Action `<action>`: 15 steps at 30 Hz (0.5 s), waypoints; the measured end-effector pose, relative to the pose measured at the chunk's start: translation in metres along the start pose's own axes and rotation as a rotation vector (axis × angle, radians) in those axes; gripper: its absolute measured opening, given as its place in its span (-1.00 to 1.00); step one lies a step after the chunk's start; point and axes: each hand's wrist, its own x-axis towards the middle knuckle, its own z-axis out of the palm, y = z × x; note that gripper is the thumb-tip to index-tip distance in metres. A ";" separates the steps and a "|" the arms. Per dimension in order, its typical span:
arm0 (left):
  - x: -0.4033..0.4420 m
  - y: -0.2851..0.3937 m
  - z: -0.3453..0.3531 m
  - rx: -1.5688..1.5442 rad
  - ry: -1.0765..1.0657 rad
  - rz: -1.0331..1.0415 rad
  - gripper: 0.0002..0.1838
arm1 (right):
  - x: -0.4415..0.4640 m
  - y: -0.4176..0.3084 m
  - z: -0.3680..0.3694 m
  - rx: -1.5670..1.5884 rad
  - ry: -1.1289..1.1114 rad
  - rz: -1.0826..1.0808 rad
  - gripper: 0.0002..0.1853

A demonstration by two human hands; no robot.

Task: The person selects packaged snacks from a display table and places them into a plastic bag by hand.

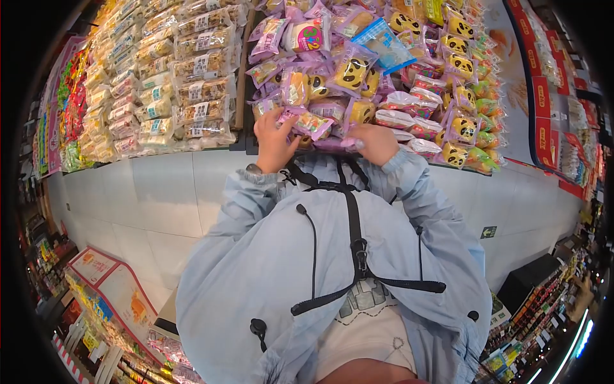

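Across the front of a display heaped with purple-wrapped bread packets, both my hands reach in. My left hand (276, 141), with a watch on its wrist, curls its fingers and thumb at the left end of a pink-purple packet (312, 125). Closed fingers of my right hand (376, 144) pinch the edge of a purple packet (338, 144) low at the front; its contents are partly hidden. Behind the hands lie panda-faced bread packets (351, 72) and a purple "3+2" packet (307, 35). A blue-edged clear bag (385, 45) rests on the heap.
A dark divider (242, 83) separates the heap from rows of clear-wrapped pastries (203, 89) at the left. Pink-white packets (416, 105) lie to the right. Tiled floor (166, 198) surrounds me, with a printed promotional stand (118, 288) behind at the left.
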 end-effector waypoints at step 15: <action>0.149 0.033 -0.004 -0.617 0.063 0.234 -0.62 | 0.006 0.130 -0.106 1.248 0.988 0.732 -0.61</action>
